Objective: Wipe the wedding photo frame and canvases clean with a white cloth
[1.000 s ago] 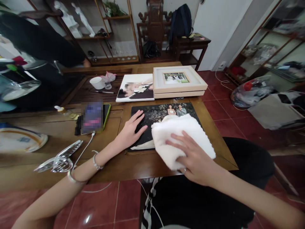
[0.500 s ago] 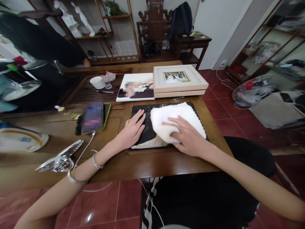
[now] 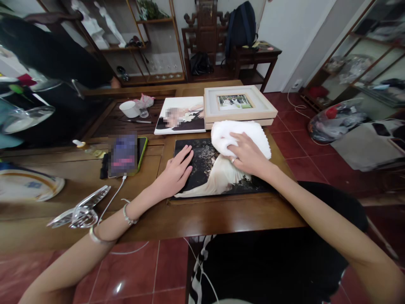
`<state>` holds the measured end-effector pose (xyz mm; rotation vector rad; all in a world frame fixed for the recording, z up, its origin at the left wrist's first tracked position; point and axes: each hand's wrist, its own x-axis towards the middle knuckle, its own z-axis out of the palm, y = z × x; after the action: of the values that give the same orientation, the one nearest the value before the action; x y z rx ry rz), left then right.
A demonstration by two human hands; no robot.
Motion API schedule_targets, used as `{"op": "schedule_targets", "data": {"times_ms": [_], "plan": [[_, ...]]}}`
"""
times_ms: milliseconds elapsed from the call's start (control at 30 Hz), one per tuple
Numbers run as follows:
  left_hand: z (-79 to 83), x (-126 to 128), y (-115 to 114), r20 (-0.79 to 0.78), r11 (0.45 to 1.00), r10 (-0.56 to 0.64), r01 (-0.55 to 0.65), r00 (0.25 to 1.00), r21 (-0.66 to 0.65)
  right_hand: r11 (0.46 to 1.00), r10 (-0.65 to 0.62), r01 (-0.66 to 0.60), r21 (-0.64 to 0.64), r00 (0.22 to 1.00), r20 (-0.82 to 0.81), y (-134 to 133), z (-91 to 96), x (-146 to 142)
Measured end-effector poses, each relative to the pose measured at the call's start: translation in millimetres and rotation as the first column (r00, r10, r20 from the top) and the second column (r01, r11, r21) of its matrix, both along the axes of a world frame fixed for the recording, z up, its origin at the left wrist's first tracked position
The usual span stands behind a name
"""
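Observation:
A dark photo panel (image 3: 202,169) lies flat on the wooden table in front of me, showing a pale flowing dress. My left hand (image 3: 177,171) rests on its left edge with the fingers stretched out and nothing in them. Over the panel's far right part, my right hand (image 3: 248,154) presses on a fluffy white towel (image 3: 256,137), its fingers sunk into the fabric. The towel hides that corner and reaches up to the picture frames behind. A ring shows on my right hand.
Behind the panel lie a white photo canvas (image 3: 182,120) and stacked pale picture frames (image 3: 242,103). To the left are a phone (image 3: 142,154) with a white cable, a dropper bottle (image 3: 90,148), a shiny silver object (image 3: 82,211) and a white cup (image 3: 129,109).
My right hand has slid the towel away from me toward the panel's far right corner, uncovering more of the dress picture. My left hand has stayed in place.

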<state>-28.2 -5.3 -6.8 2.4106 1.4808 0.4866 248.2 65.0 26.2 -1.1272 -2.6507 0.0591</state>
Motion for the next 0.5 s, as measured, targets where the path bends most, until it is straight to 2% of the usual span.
{"op": "schedule_targets", "data": {"times_ms": [167, 333, 400, 500], "plan": [[-2.6, -0.9, 0.8, 0.006, 1.0, -0.005, 0.005, 1.0, 0.017, 0.985, 0.17, -0.17, -0.017, 0.985, -0.002, -53.5, 0.8, -3.5], [-3.0, -0.8, 0.9, 0.0, 1.0, -0.002, 0.002, 1.0, 0.022, 0.935, 0.353, -0.354, -0.03, 0.935, -0.032, -114.4, 0.4, -2.8], [-2.0, -0.5, 0.5, 0.001, 1.0, -0.011, 0.011, 1.0, 0.02, 0.92, 0.387, -0.388, -0.046, 0.921, -0.033, -124.8, 1.4, -2.1], [-0.8, -0.4, 0.1, 0.004, 1.0, -0.017, 0.017, 1.0, 0.016, 0.92, 0.378, -0.38, -0.095, 0.925, -0.041, -120.4, 3.3, -1.8]]}}
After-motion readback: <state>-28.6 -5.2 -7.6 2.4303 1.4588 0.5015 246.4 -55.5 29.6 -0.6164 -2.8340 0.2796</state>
